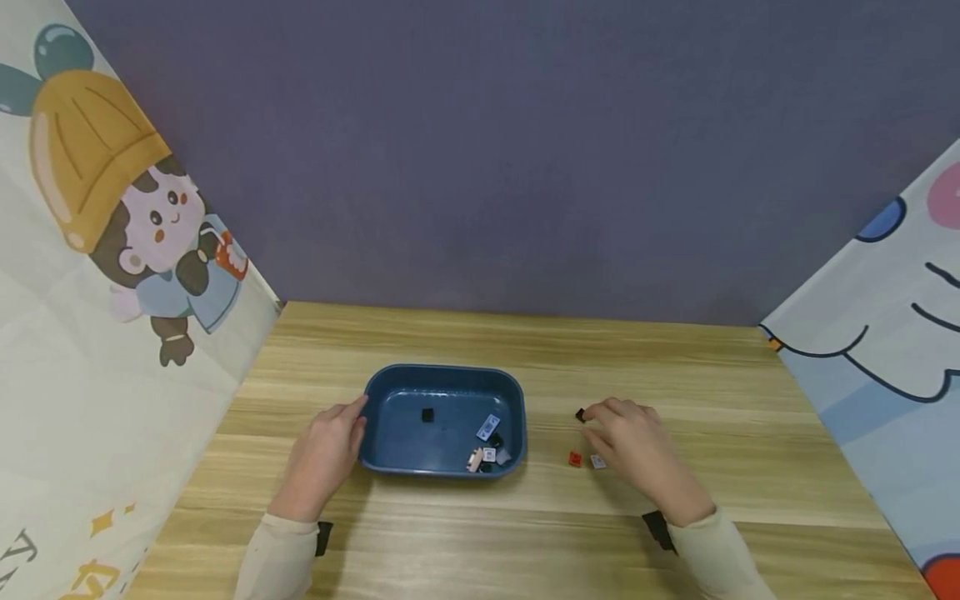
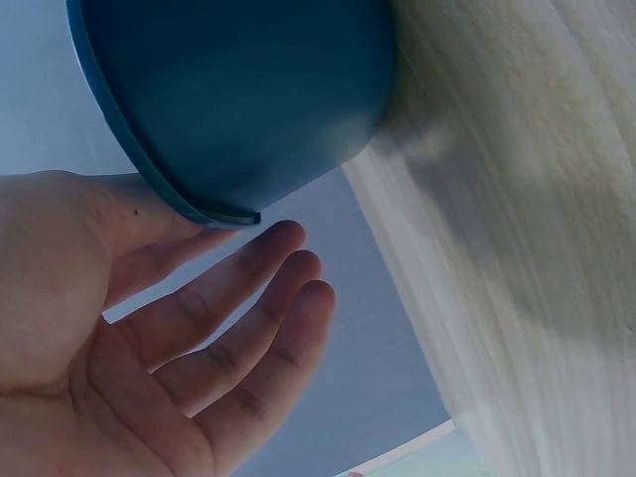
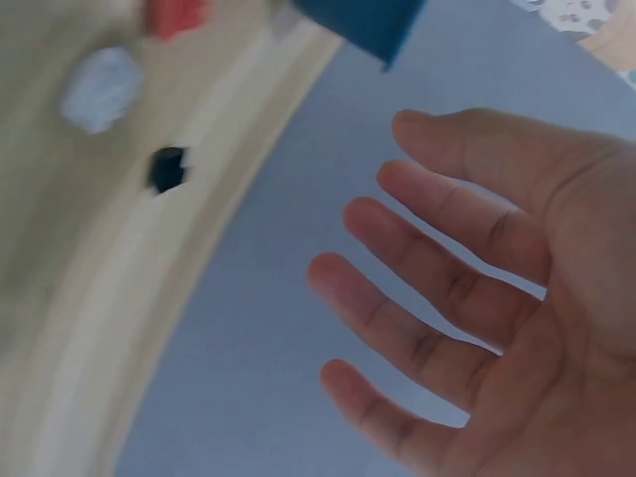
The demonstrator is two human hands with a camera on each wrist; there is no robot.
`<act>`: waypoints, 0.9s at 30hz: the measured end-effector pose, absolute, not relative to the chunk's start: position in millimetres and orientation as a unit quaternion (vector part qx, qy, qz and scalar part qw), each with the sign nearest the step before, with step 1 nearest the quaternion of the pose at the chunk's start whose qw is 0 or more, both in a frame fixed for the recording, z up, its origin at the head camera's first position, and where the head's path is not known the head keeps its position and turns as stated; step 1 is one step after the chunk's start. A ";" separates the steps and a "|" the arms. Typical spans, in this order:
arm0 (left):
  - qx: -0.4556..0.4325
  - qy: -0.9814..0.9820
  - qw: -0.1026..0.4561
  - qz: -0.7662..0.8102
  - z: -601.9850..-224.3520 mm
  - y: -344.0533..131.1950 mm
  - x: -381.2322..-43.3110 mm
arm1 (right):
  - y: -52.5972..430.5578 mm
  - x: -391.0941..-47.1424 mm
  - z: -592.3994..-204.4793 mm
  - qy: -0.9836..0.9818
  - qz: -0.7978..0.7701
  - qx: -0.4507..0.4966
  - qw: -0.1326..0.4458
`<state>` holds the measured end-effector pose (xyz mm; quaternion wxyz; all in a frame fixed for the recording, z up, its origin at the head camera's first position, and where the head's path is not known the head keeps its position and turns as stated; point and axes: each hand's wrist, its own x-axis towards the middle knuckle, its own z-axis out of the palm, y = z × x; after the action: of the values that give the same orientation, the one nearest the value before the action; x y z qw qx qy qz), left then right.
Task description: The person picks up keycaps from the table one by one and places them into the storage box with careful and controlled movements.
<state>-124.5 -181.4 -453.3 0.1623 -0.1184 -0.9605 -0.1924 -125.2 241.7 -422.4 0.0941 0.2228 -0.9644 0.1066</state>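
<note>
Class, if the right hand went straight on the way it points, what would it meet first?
The right hand would probably meet the small black block just ahead, though depth is unclear.

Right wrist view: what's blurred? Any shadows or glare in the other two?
Right wrist: the red piece, pale piece and black piece are blurred, the right hand clearer; left wrist: soft shadow on the table near the blue bin; head: pale sheen on the table's near middle.

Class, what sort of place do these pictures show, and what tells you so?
Probably an indoor tabletop workspace, perhaps a booth: a wood-grain table, a plain blue-grey backdrop behind it, and cartoon-printed sheets on both sides.
</note>
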 end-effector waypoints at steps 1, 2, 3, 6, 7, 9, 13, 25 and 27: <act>-0.118 -0.961 0.162 -0.192 -453.4 -181.3 -124.3 | 245.1 -123.7 -425.3 -0.966 0.108 0.218 0.089; -0.119 -0.961 0.161 -0.192 -453.5 -181.3 -124.2 | 248.3 -122.4 -428.4 -0.967 0.110 0.215 0.087; -0.119 -0.961 0.161 -0.192 -453.5 -181.2 -124.0 | 251.4 -121.0 -431.5 -0.967 0.111 0.211 0.084; -0.117 -0.961 0.159 -0.194 -453.6 -180.9 -123.7 | 259.6 -117.3 -441.1 -0.969 0.117 0.204 0.076; -0.117 -0.961 0.159 -0.194 -453.7 -180.8 -123.6 | 261.9 -116.2 -444.1 -0.970 0.119 0.201 0.070; -0.117 -0.961 0.159 -0.195 -453.7 -180.7 -123.6 | 265.7 -114.2 -449.7 -0.972 0.122 0.195 0.056; -0.116 -0.961 0.161 -0.195 -453.3 -180.2 -123.2 | 270.6 -112.2 -459.1 -0.975 0.118 0.186 0.021; -0.120 -0.960 0.167 -0.190 -451.3 -180.1 -123.5 | 273.7 -114.0 -473.3 -0.978 0.114 0.177 0.008; -0.120 -0.960 0.166 -0.189 -451.1 -180.0 -123.5 | 273.5 -114.2 -473.4 -0.977 0.115 0.177 0.008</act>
<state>-123.5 -180.0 -451.1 0.1660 -0.1199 -0.9604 -0.1892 -114.2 273.5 -473.4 0.0077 0.1769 -0.9774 0.1154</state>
